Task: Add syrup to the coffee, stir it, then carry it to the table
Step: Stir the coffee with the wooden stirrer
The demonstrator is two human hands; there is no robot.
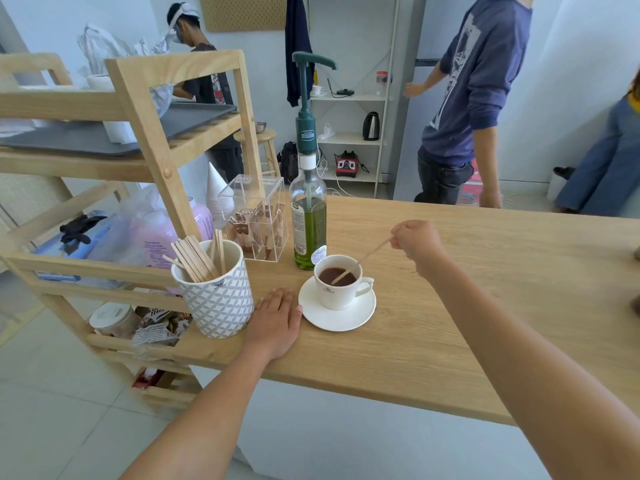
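A white cup [341, 287] of dark coffee stands on a white saucer [332, 318] on the wooden counter. My right hand [417, 242] pinches the top end of a thin wooden stir stick [363, 259], whose lower end dips into the coffee. My left hand [277, 318] lies flat on the counter, fingers together, its thumb touching the saucer's left rim. Just behind the cup stands the syrup bottle [309, 223], clear glass with green syrup and a tall dark green pump [306, 98].
A patterned mug [218, 296] holding several wooden sticks sits left of my left hand. Behind it are a clear acrylic box [258, 220] of sachets and a wooden shelf rack [145, 140]. People stand beyond the counter [485, 306].
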